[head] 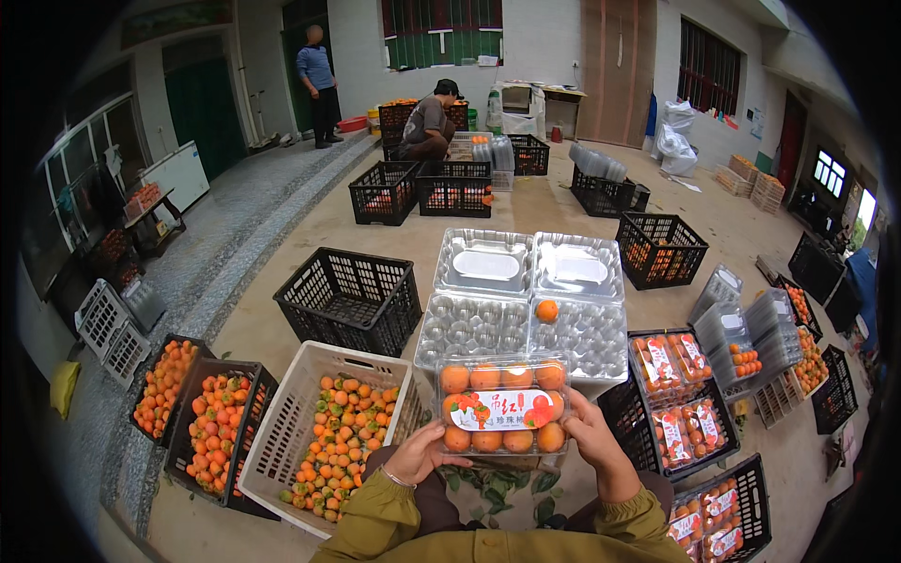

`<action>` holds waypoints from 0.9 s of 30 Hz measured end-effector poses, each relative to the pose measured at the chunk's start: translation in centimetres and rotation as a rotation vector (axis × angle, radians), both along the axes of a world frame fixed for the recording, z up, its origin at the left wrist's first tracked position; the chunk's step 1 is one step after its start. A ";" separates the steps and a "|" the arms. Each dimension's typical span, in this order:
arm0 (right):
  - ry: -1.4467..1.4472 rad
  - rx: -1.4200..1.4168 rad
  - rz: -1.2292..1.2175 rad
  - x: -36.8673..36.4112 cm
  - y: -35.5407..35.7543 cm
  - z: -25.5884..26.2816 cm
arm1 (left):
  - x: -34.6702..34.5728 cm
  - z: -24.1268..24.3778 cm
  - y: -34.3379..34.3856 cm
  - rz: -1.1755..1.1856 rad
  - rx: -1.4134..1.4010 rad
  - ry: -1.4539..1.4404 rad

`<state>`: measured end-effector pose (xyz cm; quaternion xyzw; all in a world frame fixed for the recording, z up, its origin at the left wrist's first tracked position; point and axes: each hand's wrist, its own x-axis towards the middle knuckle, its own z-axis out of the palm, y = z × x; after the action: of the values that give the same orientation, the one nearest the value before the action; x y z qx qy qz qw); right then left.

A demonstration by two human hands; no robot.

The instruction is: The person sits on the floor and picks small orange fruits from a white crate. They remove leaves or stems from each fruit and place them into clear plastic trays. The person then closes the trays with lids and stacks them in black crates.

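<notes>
Between my two hands is a clear plastic clamshell box (pixel 505 376) packed with orange persimmons, its lid down and a printed label across the top. My left hand (pixel 421 454) grips its lower left corner, and my right hand (pixel 591 429) has hold of the right side. Just beyond it lie open clamshell trays (pixel 475 324) with moulded cups, their lids (pixel 486 264) folded back. One loose persimmon (pixel 546 311) rests in the right-hand tray. Left of my knees stands a white plastic crate (pixel 278 415) holding many small persimmons, some with green calyxes.
An empty black crate (pixel 352 292) stands ahead on the left. Black crates with labelled boxes (pixel 679 429) sit to my right, beside stacked clear trays (pixel 725 345). Persimmon crates (pixel 220 429) line the far left. Leaves (pixel 496 489) litter the floor. One person (pixel 431 127) squats ahead; another (pixel 317 84) stands.
</notes>
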<state>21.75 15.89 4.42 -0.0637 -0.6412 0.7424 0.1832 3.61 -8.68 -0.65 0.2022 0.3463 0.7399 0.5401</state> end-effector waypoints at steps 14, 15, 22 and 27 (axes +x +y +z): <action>0.077 -0.162 0.032 2.7 -1.2 2.6 | 6.4 -0.8 -0.4 0.366 -0.204 0.157; 0.144 -0.342 0.030 2.9 -1.8 2.4 | 6.7 -0.7 -0.3 0.405 -0.194 0.124; 0.242 -0.590 0.053 4.4 -4.7 -2.3 | 8.0 -0.5 0.7 0.514 -0.113 0.446; 0.259 -0.679 -0.118 5.1 -5.3 -6.2 | 11.7 -4.7 0.2 0.484 -0.192 0.616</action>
<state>26.80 10.57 -1.75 -0.0633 -0.3249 0.9031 0.2736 15.29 -8.52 -5.38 0.2757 0.5972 0.7148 0.2375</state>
